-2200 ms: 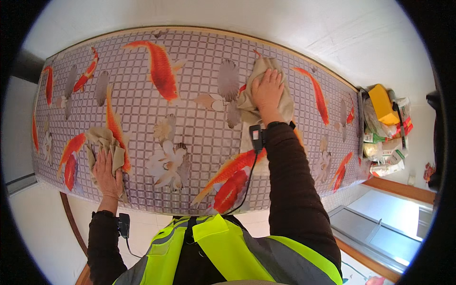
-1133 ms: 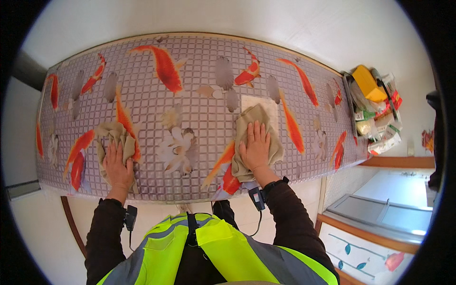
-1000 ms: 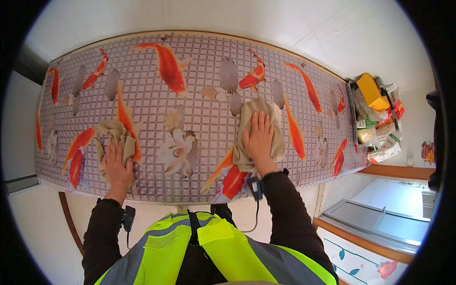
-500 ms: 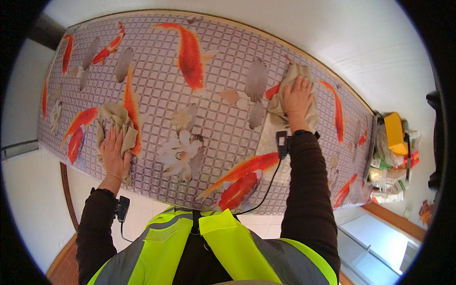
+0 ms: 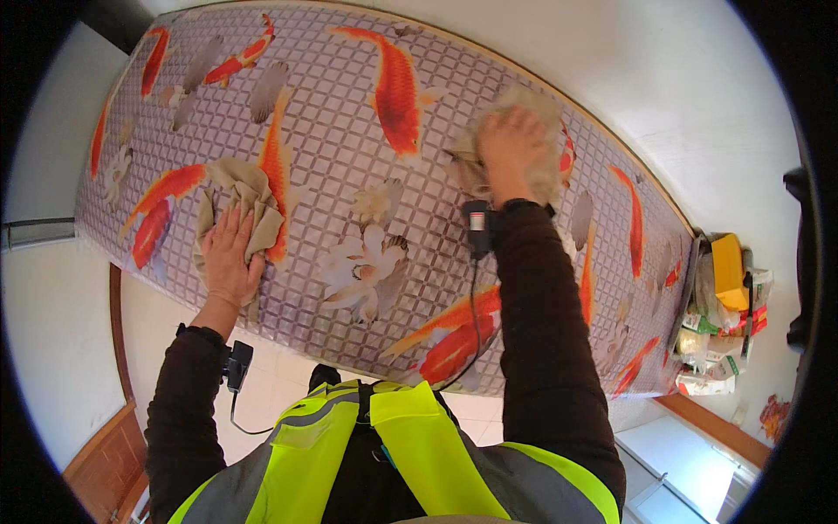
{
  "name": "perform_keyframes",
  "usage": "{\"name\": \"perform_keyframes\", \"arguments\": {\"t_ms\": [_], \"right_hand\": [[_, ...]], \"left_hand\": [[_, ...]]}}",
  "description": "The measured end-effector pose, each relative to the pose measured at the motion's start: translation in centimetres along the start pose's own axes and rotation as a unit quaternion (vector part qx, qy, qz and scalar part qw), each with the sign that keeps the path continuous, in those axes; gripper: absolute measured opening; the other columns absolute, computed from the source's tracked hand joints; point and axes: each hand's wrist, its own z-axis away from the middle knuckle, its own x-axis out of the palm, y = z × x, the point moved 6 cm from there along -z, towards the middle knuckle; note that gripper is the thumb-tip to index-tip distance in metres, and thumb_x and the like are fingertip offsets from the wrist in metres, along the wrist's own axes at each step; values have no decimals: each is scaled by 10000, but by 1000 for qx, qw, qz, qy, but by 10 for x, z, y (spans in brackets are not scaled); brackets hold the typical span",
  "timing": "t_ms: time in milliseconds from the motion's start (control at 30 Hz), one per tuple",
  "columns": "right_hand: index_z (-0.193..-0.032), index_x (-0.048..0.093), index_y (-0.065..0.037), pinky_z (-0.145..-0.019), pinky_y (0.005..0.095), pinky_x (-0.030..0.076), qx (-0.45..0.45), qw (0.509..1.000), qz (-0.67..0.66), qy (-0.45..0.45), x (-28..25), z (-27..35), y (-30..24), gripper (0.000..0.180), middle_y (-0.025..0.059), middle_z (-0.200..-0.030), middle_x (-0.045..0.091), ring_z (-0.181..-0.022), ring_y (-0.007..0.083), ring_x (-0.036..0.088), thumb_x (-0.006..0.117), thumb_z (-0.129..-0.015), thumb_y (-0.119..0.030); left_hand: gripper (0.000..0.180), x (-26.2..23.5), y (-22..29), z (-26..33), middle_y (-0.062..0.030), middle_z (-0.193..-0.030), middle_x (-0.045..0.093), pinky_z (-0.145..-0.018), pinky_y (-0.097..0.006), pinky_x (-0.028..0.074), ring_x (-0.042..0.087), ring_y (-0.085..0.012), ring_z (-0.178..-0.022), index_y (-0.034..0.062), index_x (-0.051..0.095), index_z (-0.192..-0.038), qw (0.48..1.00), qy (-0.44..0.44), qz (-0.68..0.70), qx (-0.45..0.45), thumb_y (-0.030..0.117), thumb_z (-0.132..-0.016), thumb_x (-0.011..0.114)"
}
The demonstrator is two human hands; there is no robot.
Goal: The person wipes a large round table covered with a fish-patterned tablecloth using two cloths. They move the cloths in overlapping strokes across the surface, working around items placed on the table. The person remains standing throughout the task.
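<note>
as i lean over bench (image 5: 349,105), right hand (image 5: 511,144) flat, fingers spread on far beige rag (image 5: 541,179); left hand (image 5: 229,253) likewise on near rag (image 5: 249,188). soft, light cloth; best bunched at edges.

Occlusions and unclear bits, head view only

Right hand (image 5: 513,144) covers the middle of its beige cloth (image 5: 541,105), only the edges show, slightly blurred. Left hand (image 5: 229,253) hides the lower part of the other cloth (image 5: 246,188). Right forearm (image 5: 541,323) blocks a strip of the fish-patterned tablecloth (image 5: 349,113). Pile of packets (image 5: 720,323) at the table's right end: too small and bent by the lens to sort out. Far left end of the table runs into the dark rim.
</note>
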Motion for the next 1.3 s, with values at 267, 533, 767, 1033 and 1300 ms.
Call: {"name": "perform_keyframes", "arguments": {"t_ms": [267,533,767,1033,1300], "right_hand": [[-1410,396,-74,-1110,570,148,-174,971,-156,-50,-37,97,-79,620,162,-1504,292,-1386,374,231,445,-897,-419],[-1415,393,-112,-1123,547,155,-114,973,-167,-110,-86,212,37,632,137,-1507,292,-1395,348,233,526,-866,-396],[-1463,320,-156,-1105,557,184,11,991,-24,-129,-113,317,182,713,124,-1521,272,-1401,351,226,577,-824,-341],[-1476,295,-191,-1088,586,192,262,953,87,-122,-101,315,313,612,115,-1529,259,-1404,342,221,383,-930,-453],[-1464,318,-152,-1077,601,198,298,945,80,-112,-98,307,319,613,124,-1527,258,-1396,348,236,360,-934,-458]], "left_hand": [[616,10,-5,2,-116,-1475,373,-1080,-458,217,326,-296,-1367,107,447,-1386,1000,14,3,-4,268,-797,531],[603,19,-9,3,-110,-1481,366,-1083,-451,222,320,-298,-1370,113,423,-1403,999,28,-29,10,310,-838,493],[582,23,-13,3,-133,-1481,359,-1080,-455,228,327,-303,-1364,105,415,-1405,998,48,-13,35,322,-870,477],[561,24,-17,3,-160,-1466,371,-1075,-450,234,345,-315,-1350,103,424,-1403,998,51,-12,37,332,-892,468],[548,25,-18,2,-192,-1435,403,-1064,-461,261,381,-338,-1319,109,418,-1411,998,54,-15,40,324,-909,459]]}}
